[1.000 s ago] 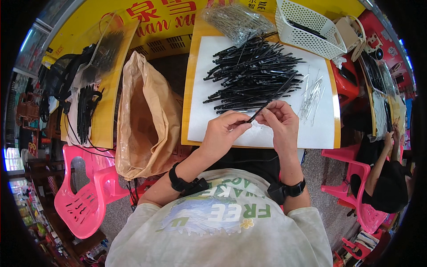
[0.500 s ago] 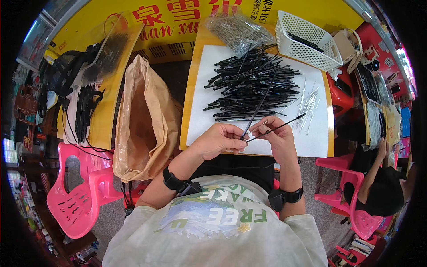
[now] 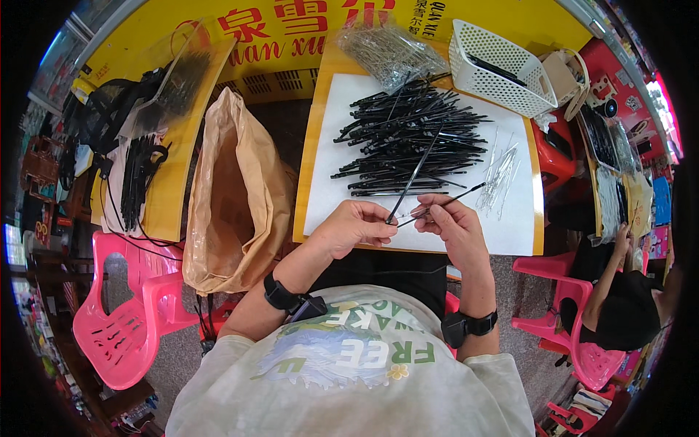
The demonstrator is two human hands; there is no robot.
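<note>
Over the near edge of the white sheet, my left hand [image 3: 357,229] is closed, pinching the lower end of a long thin black rod [image 3: 417,173] that slants up across the pile. Close beside it, my right hand [image 3: 459,231] has its fingers closed on a second thin black rod [image 3: 464,194], which points up to the right. The near ends of both rods come together between my hands; whether they touch I cannot tell. A short thin silvery piece seems to show at the right fingertips, too small to make out. Beyond lies a heap of black rods [image 3: 408,142].
Thin silver pins [image 3: 501,173] lie right of the heap. At the table's far side are a clear bag of metal pieces [image 3: 389,51] and a white perforated basket [image 3: 502,76]. A brown paper sack [image 3: 273,207] stands left. At far right another person's arm [image 3: 608,280] reaches toward a table.
Both hands have shifted slightly. The rod in my left hand has moved a little left, and the right-hand rod has slid left, its far tip now closer in.
</note>
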